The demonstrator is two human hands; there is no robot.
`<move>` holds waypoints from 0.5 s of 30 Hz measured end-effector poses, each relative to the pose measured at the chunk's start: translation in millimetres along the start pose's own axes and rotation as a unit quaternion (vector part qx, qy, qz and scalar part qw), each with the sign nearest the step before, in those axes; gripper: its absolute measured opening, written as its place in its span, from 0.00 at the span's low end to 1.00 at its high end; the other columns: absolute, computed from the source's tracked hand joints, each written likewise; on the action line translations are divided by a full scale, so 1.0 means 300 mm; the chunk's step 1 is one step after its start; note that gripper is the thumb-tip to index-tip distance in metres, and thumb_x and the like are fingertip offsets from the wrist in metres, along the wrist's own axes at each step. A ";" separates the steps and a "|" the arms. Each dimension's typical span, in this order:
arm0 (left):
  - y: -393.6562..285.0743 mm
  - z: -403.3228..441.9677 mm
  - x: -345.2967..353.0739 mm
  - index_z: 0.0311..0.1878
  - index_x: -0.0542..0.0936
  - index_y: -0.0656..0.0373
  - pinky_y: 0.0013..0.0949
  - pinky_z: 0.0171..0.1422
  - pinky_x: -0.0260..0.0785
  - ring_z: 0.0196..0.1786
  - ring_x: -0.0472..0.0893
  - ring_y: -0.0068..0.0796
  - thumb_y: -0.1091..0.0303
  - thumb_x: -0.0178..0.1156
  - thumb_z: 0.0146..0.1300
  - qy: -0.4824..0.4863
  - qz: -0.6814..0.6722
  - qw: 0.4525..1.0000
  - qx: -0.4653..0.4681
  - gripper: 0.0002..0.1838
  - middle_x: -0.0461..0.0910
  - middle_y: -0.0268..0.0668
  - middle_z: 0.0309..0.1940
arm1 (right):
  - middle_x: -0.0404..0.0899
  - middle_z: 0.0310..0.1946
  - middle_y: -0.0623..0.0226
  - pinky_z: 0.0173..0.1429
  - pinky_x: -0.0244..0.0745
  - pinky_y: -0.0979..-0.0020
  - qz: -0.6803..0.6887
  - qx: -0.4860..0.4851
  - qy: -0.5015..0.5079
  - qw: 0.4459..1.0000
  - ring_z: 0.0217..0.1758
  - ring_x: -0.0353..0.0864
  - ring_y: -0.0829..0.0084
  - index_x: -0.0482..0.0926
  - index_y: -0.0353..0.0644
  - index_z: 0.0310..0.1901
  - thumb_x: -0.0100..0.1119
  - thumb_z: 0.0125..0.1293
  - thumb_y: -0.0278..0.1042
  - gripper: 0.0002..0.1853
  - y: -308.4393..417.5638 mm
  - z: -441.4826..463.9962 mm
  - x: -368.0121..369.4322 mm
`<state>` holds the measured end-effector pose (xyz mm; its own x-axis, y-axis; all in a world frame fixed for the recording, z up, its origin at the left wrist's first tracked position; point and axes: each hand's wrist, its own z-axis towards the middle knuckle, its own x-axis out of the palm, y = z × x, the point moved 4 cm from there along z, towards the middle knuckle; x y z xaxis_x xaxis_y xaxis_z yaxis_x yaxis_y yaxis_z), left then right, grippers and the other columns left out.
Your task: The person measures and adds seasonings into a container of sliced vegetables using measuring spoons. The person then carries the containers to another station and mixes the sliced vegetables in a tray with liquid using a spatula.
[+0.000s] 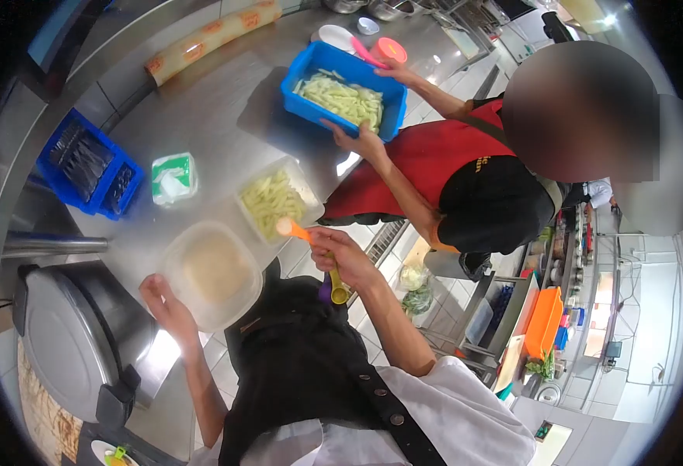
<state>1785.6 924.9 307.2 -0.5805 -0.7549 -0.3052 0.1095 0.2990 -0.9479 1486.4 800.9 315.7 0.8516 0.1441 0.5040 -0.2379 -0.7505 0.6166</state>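
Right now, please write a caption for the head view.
Right hand holds measuring spoons; left hand at the tub.

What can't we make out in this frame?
All head view:
- Purple spoon: mostly hidden behind the yellow spoon.
- Orange spoon: handle end covered by the right hand; any markings too small.
- Tub by the left hand: pale contents too blurred to identify.
- Co-worker's head: blurred out.
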 end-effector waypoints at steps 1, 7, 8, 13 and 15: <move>-0.002 -0.001 -0.003 0.50 0.69 0.62 0.32 0.56 0.62 0.49 0.70 0.29 0.58 0.46 0.72 -0.003 0.007 1.000 -0.003 0.16 0.71 0.39 0.43 | 0.59 0.22 0.79 0.23 0.50 0.83 0.001 0.004 0.000 1.000 0.21 0.55 0.87 0.73 0.40 0.49 0.51 0.69 0.33 0.10 -0.003 0.000 0.003; 0.003 0.001 -0.001 0.49 0.69 0.63 0.33 0.57 0.61 0.48 0.70 0.30 0.58 0.46 0.72 -0.005 -0.008 1.000 -0.021 0.16 0.72 0.39 0.42 | 0.59 0.24 0.78 0.23 0.51 0.84 0.002 0.012 -0.007 1.000 0.21 0.55 0.87 0.73 0.39 0.50 0.49 0.70 0.31 0.10 -0.004 0.010 0.015; 0.005 0.002 -0.001 0.49 0.69 0.63 0.33 0.57 0.61 0.48 0.70 0.30 0.58 0.46 0.72 -0.007 -0.008 1.000 -0.021 0.16 0.72 0.39 0.42 | 0.59 0.23 0.78 0.23 0.51 0.84 0.001 0.012 -0.008 1.000 0.21 0.55 0.87 0.73 0.39 0.49 0.49 0.70 0.31 0.10 0.000 0.008 0.019; -0.005 -0.003 -0.001 0.49 0.69 0.63 0.32 0.58 0.60 0.48 0.70 0.30 0.59 0.46 0.72 0.000 -0.002 0.999 -0.037 0.16 0.72 0.39 0.42 | 0.58 0.22 0.79 0.24 0.51 0.83 0.004 0.013 -0.011 1.000 0.21 0.56 0.86 0.74 0.40 0.50 0.51 0.70 0.33 0.11 -0.001 0.011 0.019; 0.002 0.002 0.001 0.49 0.69 0.63 0.32 0.58 0.61 0.48 0.70 0.30 0.59 0.46 0.72 0.001 -0.009 0.999 -0.032 0.15 0.72 0.39 0.42 | 0.59 0.22 0.78 0.24 0.51 0.83 0.007 0.011 -0.001 1.000 0.21 0.56 0.86 0.74 0.40 0.50 0.51 0.70 0.33 0.11 -0.004 0.016 0.015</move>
<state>1785.9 924.4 306.5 -0.5831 -0.7598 -0.2876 0.0475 0.3215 -0.9457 1492.8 799.3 314.5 0.8495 0.1316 0.5108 -0.2392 -0.7670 0.5954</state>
